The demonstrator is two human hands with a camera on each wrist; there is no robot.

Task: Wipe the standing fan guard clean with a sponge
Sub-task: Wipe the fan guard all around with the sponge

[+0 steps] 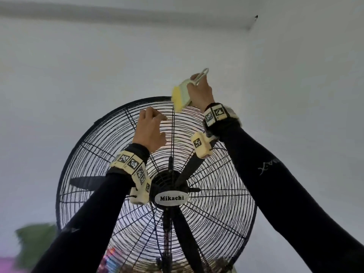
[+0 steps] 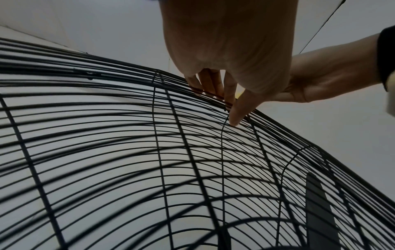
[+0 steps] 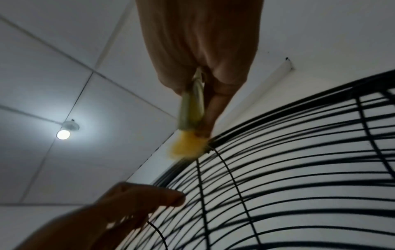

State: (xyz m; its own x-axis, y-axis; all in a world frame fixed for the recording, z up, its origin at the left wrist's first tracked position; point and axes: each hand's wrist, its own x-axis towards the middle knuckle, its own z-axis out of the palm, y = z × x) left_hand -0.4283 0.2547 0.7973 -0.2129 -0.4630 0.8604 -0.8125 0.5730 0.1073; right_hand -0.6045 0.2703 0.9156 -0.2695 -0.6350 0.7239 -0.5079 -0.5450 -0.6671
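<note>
Fan (image 1: 155, 194) fills the lower middle of the head view, seen from below w/ white wall behind and ceiling above. Black wire guard (image 1: 216, 203) is round, concentric rings crossed by radial spokes; an oval badge (image 1: 171, 198) reading "Mikachi" sits at its centre, dark blades (image 1: 86, 182) showing through the wires. Both arms in dark sleeves (image 1: 285, 184) reach up to the guard's top edge, each wrist w/ a cream band of black-and-white marker squares (image 1: 214, 114).

Left hand (image 1: 150, 131) is at the guard's upper left of centre. In the left wrist view its fingers (image 2: 213, 84) curl over the outermost wires at the top rim and the thumb (image 2: 239, 111) presses on the front wires, so the grip is hooked on the guard, holding it.

Right hand (image 1: 200, 93) is just above the top rim, right of the left hand & near it, not touching. Its grip is closed on the pale handle of the sponge (image 1: 180, 95), handle loop sticking out above the fingers. Sponge is yellow w/ a pale green backing, tilted, lower end down on the rim at top centre; the right wrist view shows its yellow end (image 3: 188, 147) touching the outer wires.

Ceiling lamp (image 3: 63, 134) is lit, seen in the right wrist view only.
</note>
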